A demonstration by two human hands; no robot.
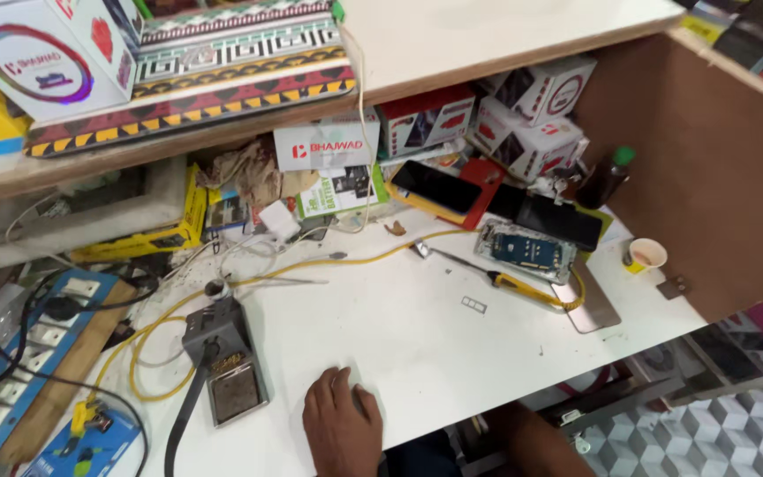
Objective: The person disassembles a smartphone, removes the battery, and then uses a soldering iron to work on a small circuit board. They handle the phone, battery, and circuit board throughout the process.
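One hand (339, 430) flat, fingers spread, resting palm-down on table (417, 336) near front edge, gripping nothing; just beside soldering stand (225, 359); yellow cable (311, 269) looping behind; opened phone (525, 251) well apart.

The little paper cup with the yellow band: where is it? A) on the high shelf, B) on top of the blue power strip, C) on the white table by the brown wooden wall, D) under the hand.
C: the paper cup stands on the white table at its right end, close to the brown wooden wall, far from the hand at the table's near edge.
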